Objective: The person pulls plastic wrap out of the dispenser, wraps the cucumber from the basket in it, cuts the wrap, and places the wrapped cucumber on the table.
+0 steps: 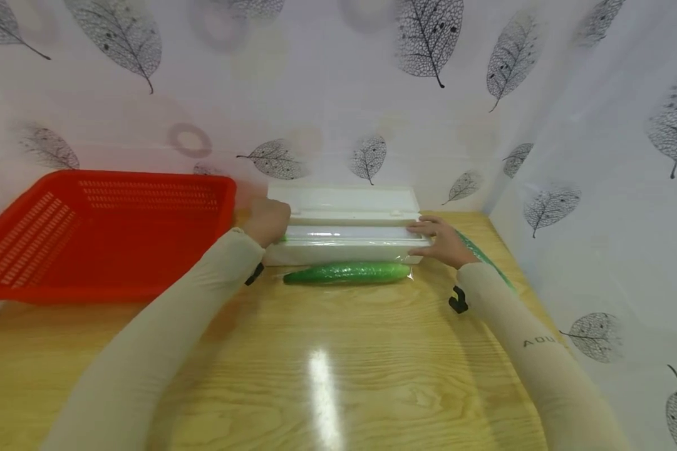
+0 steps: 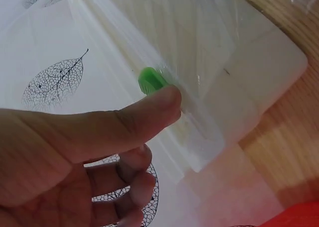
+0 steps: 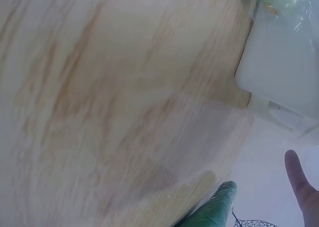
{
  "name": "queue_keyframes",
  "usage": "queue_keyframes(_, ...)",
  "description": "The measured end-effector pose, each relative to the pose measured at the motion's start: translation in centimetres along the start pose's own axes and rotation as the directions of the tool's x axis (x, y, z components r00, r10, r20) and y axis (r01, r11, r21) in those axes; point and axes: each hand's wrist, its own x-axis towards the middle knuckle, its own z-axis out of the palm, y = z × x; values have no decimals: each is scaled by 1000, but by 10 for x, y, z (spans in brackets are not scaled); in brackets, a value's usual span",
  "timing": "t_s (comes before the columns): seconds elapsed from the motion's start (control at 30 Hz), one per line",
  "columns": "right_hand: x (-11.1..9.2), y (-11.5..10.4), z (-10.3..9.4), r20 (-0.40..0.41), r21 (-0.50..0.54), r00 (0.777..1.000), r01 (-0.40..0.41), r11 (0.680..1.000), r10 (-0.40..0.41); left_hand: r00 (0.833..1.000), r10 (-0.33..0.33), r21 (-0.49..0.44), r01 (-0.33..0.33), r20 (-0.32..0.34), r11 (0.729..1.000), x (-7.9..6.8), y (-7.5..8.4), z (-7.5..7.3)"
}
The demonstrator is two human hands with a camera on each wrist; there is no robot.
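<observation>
A white cling film dispenser (image 1: pixel 346 252) lies with its lid (image 1: pixel 344 199) raised at the back. My left hand (image 1: pixel 267 222) is at its left end, where the thumb and finger pinch a small green slide cutter (image 2: pixel 152 80) on the film edge. My right hand (image 1: pixel 442 243) rests on the dispenser's right end with fingers spread; in the right wrist view only one finger (image 3: pixel 296 174) shows. Clear film stretches over the dispenser's front. Directly before it lies a green cucumber (image 1: pixel 346 272) in shiny film, its pale end to the right.
A red plastic basket (image 1: pixel 225 235) stands to the left on the wooden table (image 1: pixel 270 363). Another film-wrapped cucumber (image 3: pixel 214 209) lies at the right edge, partly behind the right forearm. A leaf-patterned sheet (image 1: pixel 327 106) hangs behind and on the right.
</observation>
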Motion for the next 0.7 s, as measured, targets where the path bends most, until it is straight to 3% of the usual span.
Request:
queue_keyframes(0.2, 0, 1, -1, 10, 9, 1000, -1, 1000, 1, 995, -94, 34, 95, -13, 995, -3, 2, 1)
queue_keyframes(0.37, 0, 1, -1, 6, 11, 1000, -2, 1000, 2, 993, -115, 52, 115, -12, 992, -2, 6, 0)
queue_keyframes(0.7, -1, -1, -3, 13, 1, 1000, -20, 1000, 20, 1000, -12, -67, 12, 0, 998, 0, -1, -1)
